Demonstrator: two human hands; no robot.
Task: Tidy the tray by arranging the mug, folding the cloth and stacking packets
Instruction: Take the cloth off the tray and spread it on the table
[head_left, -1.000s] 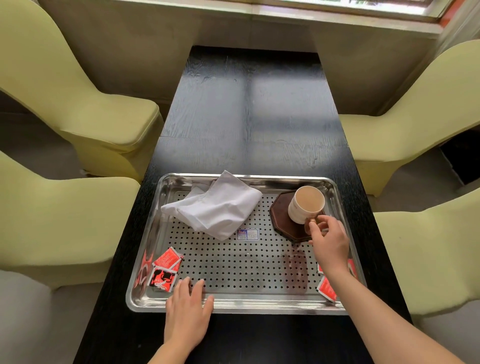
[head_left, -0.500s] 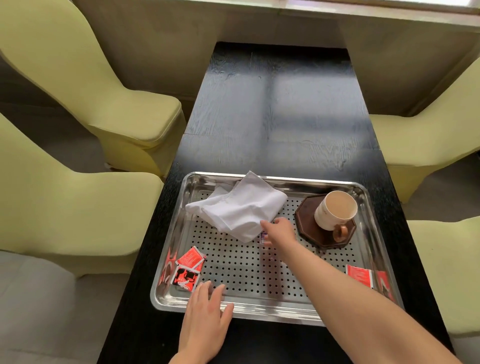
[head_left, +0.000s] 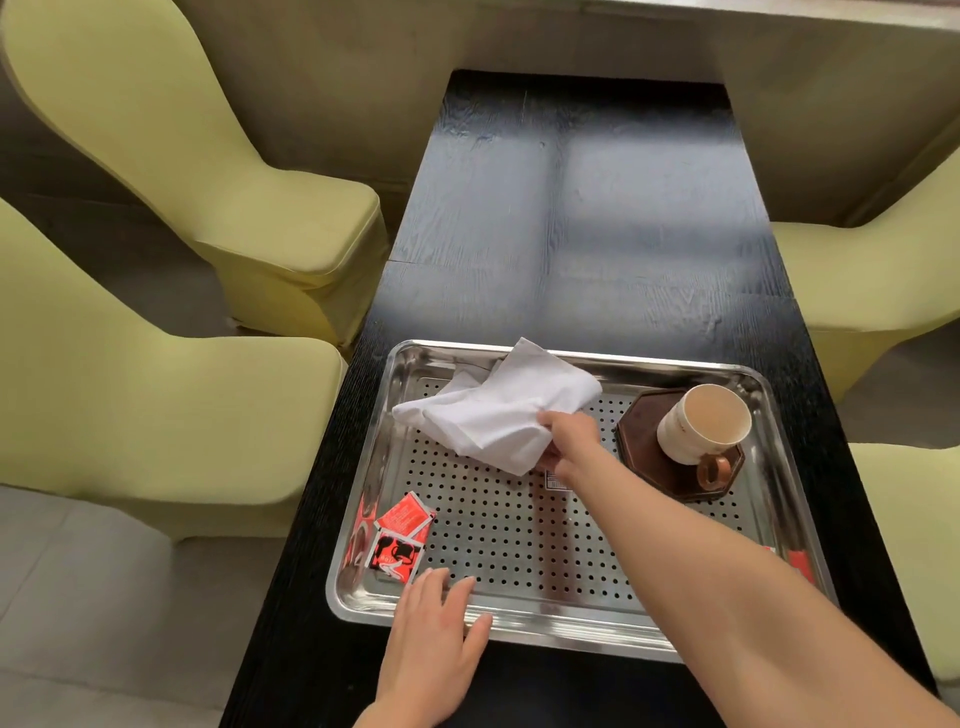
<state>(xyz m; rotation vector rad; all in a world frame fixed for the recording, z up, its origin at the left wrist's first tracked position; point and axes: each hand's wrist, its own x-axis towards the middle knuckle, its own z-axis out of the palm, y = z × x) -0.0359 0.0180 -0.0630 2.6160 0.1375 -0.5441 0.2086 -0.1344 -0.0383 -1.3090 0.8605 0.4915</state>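
- The left hand (head_left: 431, 623) lies flat on the near rim of the tray (head_left: 571, 633), fingers straight and spread, holding nothing. It looks to be steadying the tray.
- The left packets (head_left: 400, 540), two red ones, sit loose in the near-left corner, touching but not stacked. A right packet (head_left: 800, 564) shows at the near-right, mostly hidden behind the forearm.
- The right hand (head_left: 569, 439) reaches across the tray's middle, fingers curled and clamped on the near-right edge of the cloth (head_left: 498, 415).
- The cloth is a crumpled white heap in the far-left part of the tray, one corner poking over the far rim.
- The mug (head_left: 701, 423) stands on a dark coaster (head_left: 649, 441) in the far-right corner, handle toward the person. That part looks settled.
- The step in hand seems to be the cloth: gripped, not yet folded.
- Next, the cloth likely needs lifting and spreading flat, which calls for the left hand to leave the rim and take a second corner.
- The packets remain to be gathered from both sides.
- Beyond lies the black table (head_left: 571, 208), with green chairs (head_left: 260, 197) either side.
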